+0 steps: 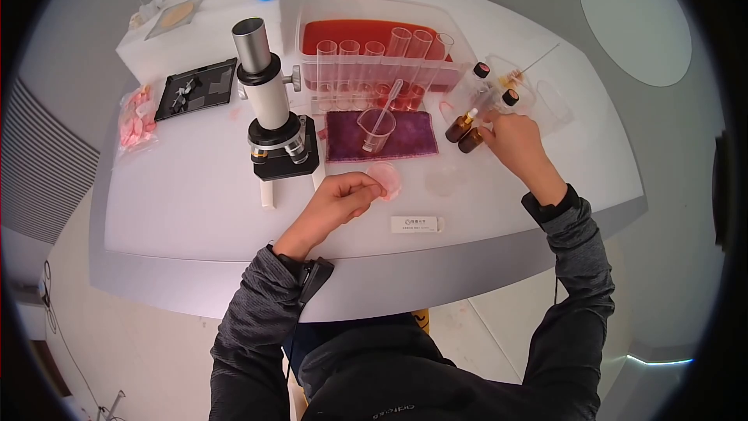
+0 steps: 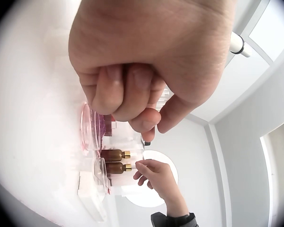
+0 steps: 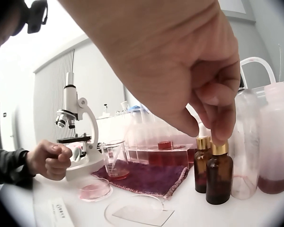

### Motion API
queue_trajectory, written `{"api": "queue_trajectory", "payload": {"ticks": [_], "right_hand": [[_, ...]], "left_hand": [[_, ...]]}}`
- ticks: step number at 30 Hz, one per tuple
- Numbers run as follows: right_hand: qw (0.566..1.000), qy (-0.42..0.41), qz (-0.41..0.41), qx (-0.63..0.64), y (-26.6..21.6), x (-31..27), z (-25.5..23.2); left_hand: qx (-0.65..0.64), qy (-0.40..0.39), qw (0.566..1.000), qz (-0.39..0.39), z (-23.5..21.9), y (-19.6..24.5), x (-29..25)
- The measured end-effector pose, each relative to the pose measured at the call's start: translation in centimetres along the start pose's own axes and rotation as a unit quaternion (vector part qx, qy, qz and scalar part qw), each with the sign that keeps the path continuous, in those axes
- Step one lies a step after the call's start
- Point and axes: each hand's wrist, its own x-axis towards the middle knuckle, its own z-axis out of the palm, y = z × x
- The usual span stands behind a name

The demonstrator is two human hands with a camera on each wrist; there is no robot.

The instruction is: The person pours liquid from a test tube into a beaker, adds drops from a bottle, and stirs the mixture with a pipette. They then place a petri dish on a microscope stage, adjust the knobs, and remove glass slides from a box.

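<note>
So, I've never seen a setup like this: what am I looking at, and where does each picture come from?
There's no robot here, just a person's two bare hands. The largest picture comes from a camera on the head, looking down; the other two come from cameras on the left and right wrists.

On the white table stand a microscope, test tubes, a clear tub of red liquid and a beaker on a purple cloth. A small white box lies nearer the person.

The right hand pinches the top of a brown bottle. The left hand is curled beside a pink dish, with nothing visible in its grip.
</note>
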Motion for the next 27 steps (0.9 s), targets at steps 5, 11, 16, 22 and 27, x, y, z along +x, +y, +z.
{"api": "queue_trajectory", "payload": {"ticks": [5, 11, 16, 22, 27], "right_hand": [[0.999, -0.008, 0.02, 0.049, 0.1, 0.0, -0.1], [0.998, 0.001, 0.011, 0.065, 0.7, -0.2, 1.2], [0.991, -0.015, 0.019, 0.132, 1.1, -0.3, 1.3], [0.956, 0.008, 0.071, 0.286, -2.0, -1.5, -4.1], [0.8, 0.004, 0.066, 0.596, -6.6, -3.3, -4.0]], "left_hand": [[-0.001, -0.002, 1.0, 0.002, 0.0, 0.0, 0.0], [-0.001, -0.001, 1.0, 0.001, 0.0, 0.0, 0.0], [0.002, 0.002, 1.0, 0.018, 0.2, 0.0, 0.0], [0.012, 0.007, 1.0, 0.02, 0.3, 0.1, 0.0], [-0.063, -0.001, 0.998, 0.022, 0.0, -0.2, 0.2]]}}
